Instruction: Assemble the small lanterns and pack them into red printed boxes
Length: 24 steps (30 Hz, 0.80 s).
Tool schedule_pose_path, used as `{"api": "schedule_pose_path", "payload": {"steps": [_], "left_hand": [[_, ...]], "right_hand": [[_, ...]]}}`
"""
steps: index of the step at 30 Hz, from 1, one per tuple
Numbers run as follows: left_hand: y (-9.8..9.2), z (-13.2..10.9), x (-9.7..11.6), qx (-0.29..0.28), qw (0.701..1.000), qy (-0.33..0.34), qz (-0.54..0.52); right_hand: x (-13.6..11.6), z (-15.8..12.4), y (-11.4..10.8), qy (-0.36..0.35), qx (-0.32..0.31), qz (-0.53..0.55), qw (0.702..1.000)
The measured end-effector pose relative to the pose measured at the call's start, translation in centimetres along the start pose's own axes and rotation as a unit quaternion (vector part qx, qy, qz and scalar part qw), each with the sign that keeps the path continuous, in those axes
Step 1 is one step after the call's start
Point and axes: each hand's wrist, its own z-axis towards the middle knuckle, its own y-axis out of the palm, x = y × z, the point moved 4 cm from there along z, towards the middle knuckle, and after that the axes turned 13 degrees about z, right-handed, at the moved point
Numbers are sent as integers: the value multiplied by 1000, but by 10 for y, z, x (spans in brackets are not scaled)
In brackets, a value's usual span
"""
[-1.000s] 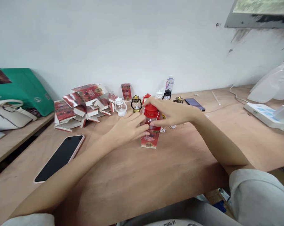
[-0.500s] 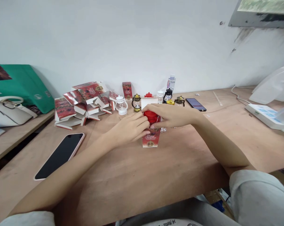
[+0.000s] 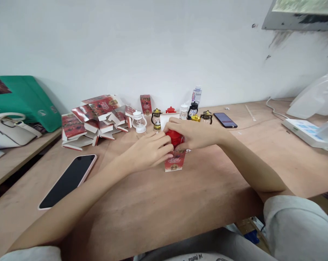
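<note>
A small red printed box (image 3: 175, 165) stands on the table before me, its white inner flap (image 3: 166, 119) raised behind. At its open top sits a red toy lantern (image 3: 175, 137), its lower part hidden by the box and my fingers. My right hand (image 3: 199, 133) curls over the lantern from the right, gripping it between thumb and fingers. From the other side my left hand (image 3: 146, 151) presses bent fingers against the lantern and the box's upper left edge; its thumb lies by the box front.
Behind stand a white lantern (image 3: 139, 122), several other lanterns, a closed red box (image 3: 146, 105) and a bottle (image 3: 196, 95). Opened red boxes (image 3: 99, 117) pile up at left. A pink-edged phone (image 3: 67, 182) lies near my left forearm, a second phone (image 3: 225, 120) at right beyond the lanterns.
Both hands stay at the lantern and the box's open top, with slight finger shifts. The box tilts a little. The camera view has moved slightly.
</note>
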Motion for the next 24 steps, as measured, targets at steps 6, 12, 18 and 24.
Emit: {"api": "schedule_pose_path", "payload": {"steps": [6, 12, 18, 24], "left_hand": [[-3, 1, 0, -4, 1000, 1, 3], [-2, -1, -3, -4, 1000, 2, 3], [-3, -1, -4, 3, 1000, 2, -1], [-6, -3, -10, 9, 994, -52, -96]], "right_hand": [[2, 4, 2, -29, -17, -46, 998], [3, 1, 0, -36, -26, -17, 999], [2, -5, -10, -37, 1, -14, 999], [8, -22, -36, -29, 33, 48, 998]]}}
